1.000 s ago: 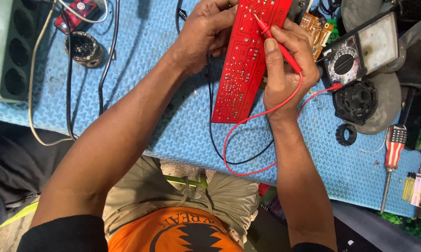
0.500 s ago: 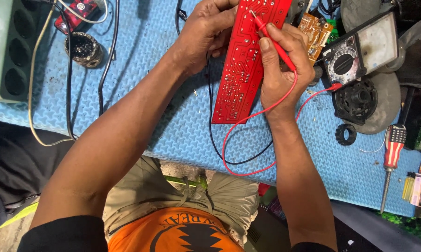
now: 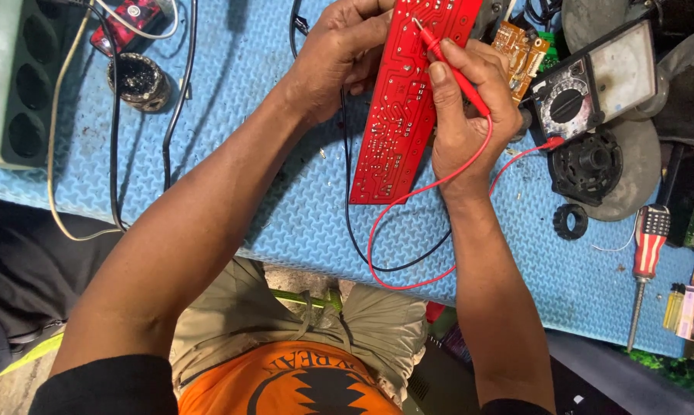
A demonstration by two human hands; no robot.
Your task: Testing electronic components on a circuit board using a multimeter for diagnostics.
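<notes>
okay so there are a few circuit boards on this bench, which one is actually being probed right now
The long red circuit board, held by the left hand while the right hand presses a red probe on it. The small brown board lies untouched.

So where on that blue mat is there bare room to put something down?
The blue mat is bare between the black cable and the left hand, and below the red circuit board toward the near edge. Around the multimeter and screwdriver it is crowded.

Circuit board (image 3: 397, 115) on mat (image 3: 285, 207); multimeter (image 3: 593, 81) right.
</notes>
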